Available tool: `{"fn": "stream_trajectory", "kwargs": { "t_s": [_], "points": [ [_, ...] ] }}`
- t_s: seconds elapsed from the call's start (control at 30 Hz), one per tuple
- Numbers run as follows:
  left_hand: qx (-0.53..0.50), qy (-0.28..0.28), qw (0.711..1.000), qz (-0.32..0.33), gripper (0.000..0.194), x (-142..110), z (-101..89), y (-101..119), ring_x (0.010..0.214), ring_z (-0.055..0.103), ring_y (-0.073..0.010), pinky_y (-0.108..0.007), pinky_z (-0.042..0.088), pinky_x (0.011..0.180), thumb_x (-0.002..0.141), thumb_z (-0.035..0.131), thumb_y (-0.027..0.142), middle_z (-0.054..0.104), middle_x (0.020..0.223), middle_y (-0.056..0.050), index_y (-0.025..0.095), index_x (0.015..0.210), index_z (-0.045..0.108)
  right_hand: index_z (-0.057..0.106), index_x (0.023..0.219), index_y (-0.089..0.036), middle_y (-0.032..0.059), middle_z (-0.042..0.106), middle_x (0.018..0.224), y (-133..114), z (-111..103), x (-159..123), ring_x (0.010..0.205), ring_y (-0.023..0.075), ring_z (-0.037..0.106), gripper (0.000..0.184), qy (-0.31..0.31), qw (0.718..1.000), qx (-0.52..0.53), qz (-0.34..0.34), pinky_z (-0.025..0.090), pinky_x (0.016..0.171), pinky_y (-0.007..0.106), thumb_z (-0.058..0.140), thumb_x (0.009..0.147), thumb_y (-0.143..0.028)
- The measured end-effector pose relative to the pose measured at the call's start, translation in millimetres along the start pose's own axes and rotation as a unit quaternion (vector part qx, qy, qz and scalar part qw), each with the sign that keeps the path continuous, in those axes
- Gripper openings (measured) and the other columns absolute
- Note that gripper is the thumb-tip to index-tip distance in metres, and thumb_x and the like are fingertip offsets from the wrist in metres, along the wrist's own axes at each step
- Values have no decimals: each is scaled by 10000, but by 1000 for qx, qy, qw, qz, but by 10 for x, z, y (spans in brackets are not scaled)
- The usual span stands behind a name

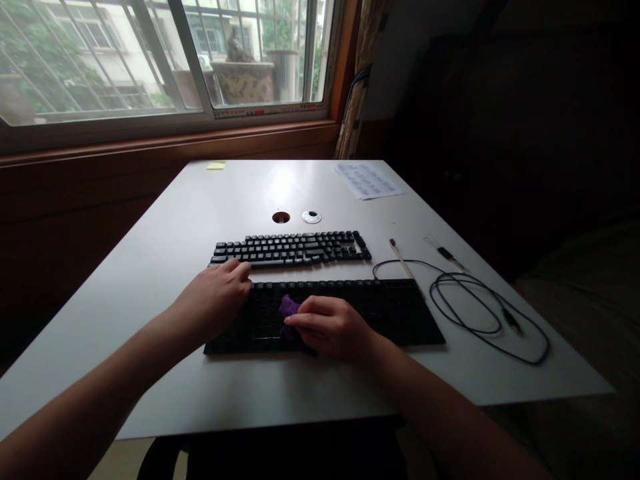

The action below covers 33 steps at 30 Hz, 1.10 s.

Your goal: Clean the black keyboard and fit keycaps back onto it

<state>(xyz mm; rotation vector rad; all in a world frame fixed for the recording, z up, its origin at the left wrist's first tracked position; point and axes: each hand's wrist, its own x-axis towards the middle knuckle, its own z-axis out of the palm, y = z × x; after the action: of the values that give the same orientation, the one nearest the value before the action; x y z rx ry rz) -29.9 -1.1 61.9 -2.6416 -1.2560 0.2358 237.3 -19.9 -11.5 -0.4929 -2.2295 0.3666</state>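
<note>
A black keyboard [400,313] lies near the front of the white table, most of its keycaps off and a row of keys left along its far edge. My left hand [217,293] is closed over its far left corner, fingers curled at the edge and partly hidden. Between the thumb and fingers of my right hand [333,327] is a bunched purple cloth [289,307], pressed onto the bare middle-left part of the keyboard. Just beyond, the removed keycaps [295,250] are laid out in keyboard order, close to my left fingertips.
A black cable [500,327] loops on the right side of the table. Near it are a thin brush [400,257] and a wire keycap puller [444,253]. Farther back are a cable hole [281,217], its round cover [311,217], printed paper [370,180] and a yellow note [216,165].
</note>
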Motion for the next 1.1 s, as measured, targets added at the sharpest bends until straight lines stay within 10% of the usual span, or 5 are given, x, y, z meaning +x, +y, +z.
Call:
{"fn": "stream_trajectory", "kwargs": {
  "t_s": [0.4, 1.1],
  "points": [
    [-113, 26, 993, -20, 108, -108, 283, -248, 931, 600, -224, -320, 514, 727, 952, 630, 255, 620, 1067, -75, 210, 1002, 714, 727, 1094, -193, 50, 703, 929, -9, -13, 13, 746, 119, 638, 213, 4, 1000, -6, -7, 541, 658, 236, 618, 920, -134],
    [-41, -23, 999, -1, 184, -29, 14, -32, 817, 609, -206, -312, 506, 673, 907, 564, 63, 635, 1025, -96, 157, 941, 719, 724, 1092, -200, 50, 705, 943, -9, -10, 10, 757, 124, 644, 212, -5, 1000, -4, -6, 546, 660, 240, 620, 919, -136]
  ]
}}
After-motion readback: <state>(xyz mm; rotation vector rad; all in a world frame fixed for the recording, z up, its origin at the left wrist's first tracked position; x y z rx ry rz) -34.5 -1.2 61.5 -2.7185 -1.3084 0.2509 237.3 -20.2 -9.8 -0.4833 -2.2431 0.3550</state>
